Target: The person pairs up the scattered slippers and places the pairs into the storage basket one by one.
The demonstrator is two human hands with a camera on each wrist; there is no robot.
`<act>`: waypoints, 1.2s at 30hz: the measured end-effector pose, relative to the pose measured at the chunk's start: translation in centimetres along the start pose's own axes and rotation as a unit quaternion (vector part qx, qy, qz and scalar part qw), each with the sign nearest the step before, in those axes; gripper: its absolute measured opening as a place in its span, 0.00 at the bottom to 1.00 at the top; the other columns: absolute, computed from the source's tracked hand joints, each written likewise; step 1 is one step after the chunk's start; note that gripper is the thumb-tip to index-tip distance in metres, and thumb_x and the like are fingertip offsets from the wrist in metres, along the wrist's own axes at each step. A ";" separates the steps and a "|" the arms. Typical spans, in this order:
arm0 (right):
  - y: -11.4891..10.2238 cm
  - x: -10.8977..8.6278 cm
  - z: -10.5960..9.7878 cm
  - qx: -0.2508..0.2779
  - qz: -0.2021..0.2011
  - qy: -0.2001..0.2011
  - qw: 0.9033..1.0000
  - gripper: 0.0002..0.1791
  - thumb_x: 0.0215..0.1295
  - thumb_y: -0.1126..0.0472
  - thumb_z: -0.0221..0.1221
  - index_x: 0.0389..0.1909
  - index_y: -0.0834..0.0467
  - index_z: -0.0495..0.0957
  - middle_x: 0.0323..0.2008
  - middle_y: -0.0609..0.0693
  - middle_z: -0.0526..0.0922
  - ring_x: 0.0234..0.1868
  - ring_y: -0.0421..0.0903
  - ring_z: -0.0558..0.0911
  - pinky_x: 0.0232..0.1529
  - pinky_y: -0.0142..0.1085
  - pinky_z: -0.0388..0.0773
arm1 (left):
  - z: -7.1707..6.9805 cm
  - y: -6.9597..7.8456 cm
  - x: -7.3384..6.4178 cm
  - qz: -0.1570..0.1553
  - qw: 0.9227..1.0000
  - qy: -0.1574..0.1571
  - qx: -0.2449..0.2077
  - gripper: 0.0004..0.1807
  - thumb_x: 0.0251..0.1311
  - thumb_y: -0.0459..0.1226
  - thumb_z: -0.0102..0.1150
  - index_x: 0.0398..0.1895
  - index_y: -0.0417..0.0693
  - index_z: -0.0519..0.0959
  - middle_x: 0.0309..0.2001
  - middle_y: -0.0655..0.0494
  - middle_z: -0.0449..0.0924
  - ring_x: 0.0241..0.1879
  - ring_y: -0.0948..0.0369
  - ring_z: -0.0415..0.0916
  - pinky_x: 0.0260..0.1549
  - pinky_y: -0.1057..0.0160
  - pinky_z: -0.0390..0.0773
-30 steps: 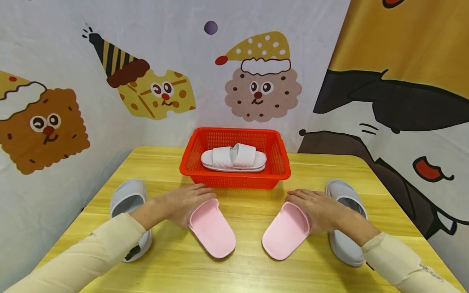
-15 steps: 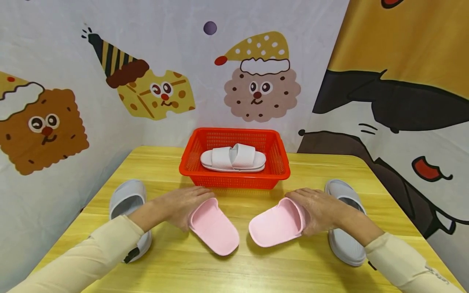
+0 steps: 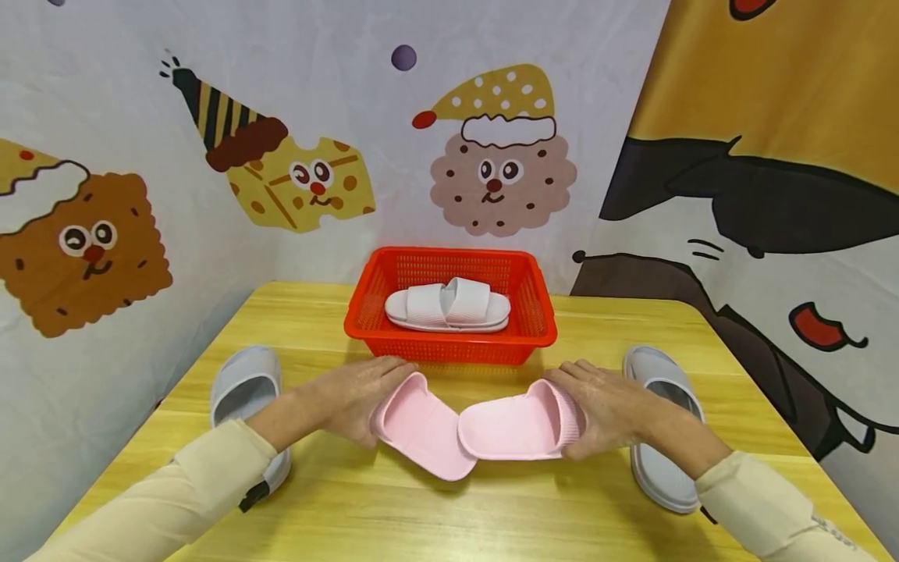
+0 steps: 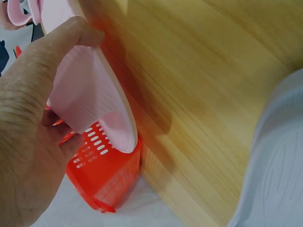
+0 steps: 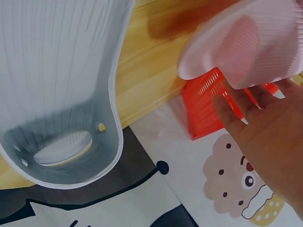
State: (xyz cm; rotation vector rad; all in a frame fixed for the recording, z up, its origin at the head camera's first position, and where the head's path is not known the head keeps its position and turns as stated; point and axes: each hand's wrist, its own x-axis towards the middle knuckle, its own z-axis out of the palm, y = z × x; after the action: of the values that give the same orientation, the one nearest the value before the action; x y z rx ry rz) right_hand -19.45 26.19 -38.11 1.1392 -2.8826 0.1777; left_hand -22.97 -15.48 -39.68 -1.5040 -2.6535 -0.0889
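Note:
Two pink slippers face each other in the head view, their heel ends overlapping at the middle. My left hand grips the left pink slipper across its strap, thumb on the near side. In the left wrist view that slipper is tilted on edge beside the wood. My right hand holds the right pink slipper by its ribbed strap, with its sole angled toward the middle. The right wrist view shows fingers along the strap's far side. Just beyond both hands stands the red basket.
A pair of white slippers lies in the basket. One grey slipper is on the left of the wooden table, partly behind my forearm. Another grey slipper lies on the right. A printed cloth hangs behind.
My right hand has lifted and turned its pink slipper, swinging the heel end left. The left pink slipper has moved slightly right and up, and the two heel ends have come together.

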 end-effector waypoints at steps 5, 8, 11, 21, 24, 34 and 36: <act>-0.3 0.0 0.1 0.000 0.005 0.020 1.000 0.48 0.39 0.33 0.73 0.62 0.51 0.72 0.48 0.42 0.73 0.44 0.41 0.74 0.39 0.40 0.79 | 0.0 0.1 0.0 -0.010 1.000 0.021 -0.009 0.60 0.30 0.52 0.81 0.70 0.36 0.64 0.62 0.43 0.72 0.61 0.49 0.72 0.63 0.51 0.71; -0.6 0.1 0.1 0.006 0.006 0.032 0.999 0.49 0.39 0.33 0.73 0.63 0.50 0.71 0.47 0.40 0.71 0.41 0.39 0.74 0.36 0.36 0.78 | -0.1 0.3 0.0 -0.021 1.000 0.019 -0.012 0.60 0.32 0.55 0.80 0.70 0.36 0.64 0.60 0.44 0.72 0.58 0.50 0.74 0.60 0.51 0.73; -0.8 0.3 -0.1 0.023 0.006 0.038 0.999 0.48 0.40 0.34 0.73 0.64 0.48 0.70 0.46 0.39 0.69 0.37 0.38 0.74 0.33 0.33 0.76 | -0.2 0.4 0.1 -0.028 0.999 0.019 -0.014 0.60 0.33 0.56 0.79 0.70 0.37 0.64 0.58 0.46 0.73 0.55 0.51 0.75 0.57 0.52 0.76; -1.6 0.8 0.0 0.032 0.000 0.049 0.998 0.49 0.40 0.33 0.73 0.64 0.49 0.70 0.46 0.39 0.68 0.35 0.38 0.74 0.29 0.30 0.74 | -0.3 1.3 0.5 -0.043 0.999 0.021 0.025 0.56 0.34 0.62 0.74 0.67 0.42 0.68 0.51 0.51 0.78 0.47 0.55 0.78 0.47 0.54 0.81; -1.8 1.0 0.1 0.031 0.000 0.051 0.998 0.47 0.42 0.33 0.72 0.64 0.49 0.71 0.47 0.39 0.68 0.36 0.37 0.73 0.30 0.30 0.74 | -0.2 1.7 0.4 -0.053 0.998 0.024 0.027 0.56 0.33 0.63 0.73 0.67 0.42 0.69 0.50 0.51 0.78 0.47 0.55 0.78 0.45 0.55 0.81; -2.3 1.8 0.3 0.039 -0.002 0.065 0.997 0.43 0.48 0.34 0.69 0.64 0.48 0.71 0.51 0.40 0.69 0.42 0.38 0.73 0.36 0.31 0.76 | 0.1 2.4 0.6 -0.072 0.996 0.050 0.014 0.55 0.33 0.63 0.73 0.65 0.43 0.70 0.49 0.52 0.78 0.45 0.56 0.77 0.41 0.56 0.82; -2.4 2.0 0.4 0.034 0.002 0.064 0.997 0.43 0.49 0.34 0.68 0.65 0.49 0.71 0.51 0.40 0.69 0.43 0.38 0.73 0.37 0.32 0.76 | 0.1 2.5 0.7 -0.074 0.996 0.047 0.013 0.56 0.34 0.63 0.73 0.66 0.40 0.69 0.51 0.50 0.78 0.46 0.55 0.77 0.42 0.54 0.82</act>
State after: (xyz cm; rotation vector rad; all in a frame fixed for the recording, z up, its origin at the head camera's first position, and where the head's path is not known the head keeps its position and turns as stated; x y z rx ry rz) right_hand -19.27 23.03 -38.11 1.0895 -2.7859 0.3385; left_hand -21.15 -13.61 -39.64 -1.2609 -2.6758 -0.1309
